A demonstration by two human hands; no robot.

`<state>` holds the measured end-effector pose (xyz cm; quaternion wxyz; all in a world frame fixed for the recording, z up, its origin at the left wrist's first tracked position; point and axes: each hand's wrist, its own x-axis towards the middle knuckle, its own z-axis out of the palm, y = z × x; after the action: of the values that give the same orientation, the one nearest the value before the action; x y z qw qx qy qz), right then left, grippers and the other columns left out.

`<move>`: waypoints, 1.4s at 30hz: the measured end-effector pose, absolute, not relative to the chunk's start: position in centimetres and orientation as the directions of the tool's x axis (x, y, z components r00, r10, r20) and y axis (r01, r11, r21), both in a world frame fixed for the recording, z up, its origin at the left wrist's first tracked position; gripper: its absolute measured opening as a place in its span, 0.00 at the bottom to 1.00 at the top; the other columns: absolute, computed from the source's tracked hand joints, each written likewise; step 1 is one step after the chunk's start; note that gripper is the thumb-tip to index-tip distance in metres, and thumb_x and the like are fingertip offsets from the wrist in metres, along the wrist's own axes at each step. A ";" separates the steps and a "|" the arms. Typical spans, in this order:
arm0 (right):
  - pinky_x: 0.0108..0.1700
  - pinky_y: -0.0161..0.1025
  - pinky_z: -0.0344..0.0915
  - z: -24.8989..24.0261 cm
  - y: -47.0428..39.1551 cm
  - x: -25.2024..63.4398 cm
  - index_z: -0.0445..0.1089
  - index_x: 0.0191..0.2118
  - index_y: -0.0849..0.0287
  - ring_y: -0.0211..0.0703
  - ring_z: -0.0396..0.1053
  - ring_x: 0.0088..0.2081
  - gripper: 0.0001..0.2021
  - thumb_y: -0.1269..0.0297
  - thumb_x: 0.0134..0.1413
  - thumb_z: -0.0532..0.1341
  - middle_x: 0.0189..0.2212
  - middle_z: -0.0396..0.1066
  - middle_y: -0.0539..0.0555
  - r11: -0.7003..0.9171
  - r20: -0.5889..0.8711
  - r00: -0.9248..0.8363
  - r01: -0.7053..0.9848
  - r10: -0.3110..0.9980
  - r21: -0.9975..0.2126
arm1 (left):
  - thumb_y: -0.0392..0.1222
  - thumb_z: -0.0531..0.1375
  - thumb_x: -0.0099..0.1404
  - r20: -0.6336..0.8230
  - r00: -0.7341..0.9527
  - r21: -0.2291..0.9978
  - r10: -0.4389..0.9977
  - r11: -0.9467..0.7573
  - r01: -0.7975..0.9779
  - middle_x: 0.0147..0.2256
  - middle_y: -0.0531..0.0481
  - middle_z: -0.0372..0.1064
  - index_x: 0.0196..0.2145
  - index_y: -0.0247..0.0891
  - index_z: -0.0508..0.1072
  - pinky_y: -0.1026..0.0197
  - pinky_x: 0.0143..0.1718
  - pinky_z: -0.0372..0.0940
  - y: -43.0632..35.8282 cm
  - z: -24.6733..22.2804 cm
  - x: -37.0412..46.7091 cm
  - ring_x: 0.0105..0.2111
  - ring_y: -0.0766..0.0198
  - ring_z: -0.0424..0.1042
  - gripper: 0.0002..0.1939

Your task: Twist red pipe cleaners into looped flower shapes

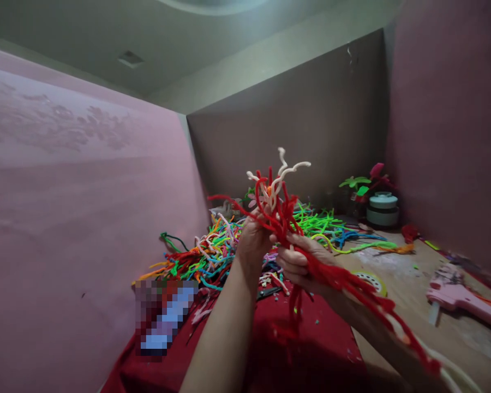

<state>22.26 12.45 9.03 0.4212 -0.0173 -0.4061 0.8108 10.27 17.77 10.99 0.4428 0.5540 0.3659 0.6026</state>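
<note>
A loose bundle of fuzzy red pipe cleaners [335, 275] is held up in front of me. My right hand [300, 261] wraps round its middle, with the long ends trailing over my forearm and others hanging down. At the upper end, my left hand [253, 236] is closed on the pipe cleaners, its fingertips partly hidden behind red strands. Curly white pipe cleaners [276, 188] stick up above my fingers, and a small orange bit shows among them. Behind my hands lies a large heap of multicoloured pipe cleaners [221, 248].
A red cloth [323, 341] covers the near table. Dark scissors [268, 293] lie on it by the heap. To the right are a yellow-rimmed disc [370, 283], a pink glue gun [460, 297] and a pale green lidded jar [382, 210]. Pink walls [85, 229] enclose the sides.
</note>
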 end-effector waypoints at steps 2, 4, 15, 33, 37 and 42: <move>0.11 0.29 0.40 9.1 13.5 22.6 0.67 0.30 0.60 0.29 0.43 0.11 0.10 0.58 0.47 0.59 0.09 0.51 0.42 -0.192 0.279 -0.548 -0.650 0.788 -0.735 | 0.48 0.61 0.50 0.334 0.065 0.935 0.940 -0.322 -0.148 0.22 0.52 0.66 0.30 0.35 0.70 0.68 0.22 0.59 18.1 11.4 10.1 0.20 0.71 0.64 0.14; 0.11 0.31 0.42 9.2 14.3 22.6 0.66 0.26 0.60 0.31 0.46 0.09 0.11 0.56 0.45 0.60 0.08 0.55 0.43 -0.048 0.235 -0.400 -0.583 0.886 -0.811 | 0.47 0.63 0.49 0.305 0.149 0.944 0.941 -0.278 -0.176 0.22 0.52 0.66 0.29 0.33 0.70 0.68 0.20 0.58 17.9 11.6 9.9 0.19 0.71 0.63 0.14; 0.17 0.31 0.46 8.9 13.8 22.1 0.65 0.19 0.62 0.30 0.52 0.13 0.15 0.55 0.46 0.60 0.11 0.62 0.48 0.280 0.302 -0.040 -0.275 0.952 -0.920 | 0.48 0.62 0.50 0.377 0.114 0.915 0.919 -0.350 -0.202 0.18 0.56 0.60 0.24 0.32 0.70 0.69 0.19 0.51 16.7 10.1 10.7 0.16 0.76 0.54 0.14; 0.17 0.31 0.49 9.0 14.0 22.4 0.64 0.22 0.60 0.32 0.54 0.13 0.10 0.60 0.48 0.56 0.11 0.61 0.46 0.354 0.371 -0.098 -0.155 0.924 -0.922 | 0.42 0.58 0.47 0.349 0.143 0.928 0.926 -0.321 -0.187 0.14 0.59 0.52 0.19 0.36 0.63 0.67 0.16 0.48 16.0 10.4 11.2 0.14 0.74 0.50 0.08; 0.18 0.30 0.53 8.5 14.5 22.2 0.64 0.20 0.61 0.32 0.57 0.15 0.09 0.61 0.43 0.58 0.13 0.63 0.46 0.283 0.308 -0.032 -0.313 0.951 -0.907 | 0.38 0.55 0.49 0.546 -0.019 0.795 0.838 -0.511 0.328 0.19 0.53 0.61 0.21 0.35 0.66 0.65 0.24 0.56 15.3 10.3 12.1 0.20 0.69 0.59 0.03; 0.15 0.30 0.52 8.4 15.0 22.3 0.62 0.15 0.60 0.32 0.55 0.12 0.12 0.62 0.41 0.58 0.09 0.61 0.47 0.190 0.203 -0.002 -0.352 0.979 -0.916 | 0.36 0.55 0.50 0.593 -0.124 0.766 0.795 -0.510 0.392 0.21 0.52 0.64 0.22 0.36 0.66 0.65 0.25 0.58 15.4 9.6 12.7 0.22 0.67 0.62 0.02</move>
<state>22.28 14.99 8.36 0.6190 -0.3407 -0.4600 0.5377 12.72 15.39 9.57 0.1715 0.6393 0.4642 0.5886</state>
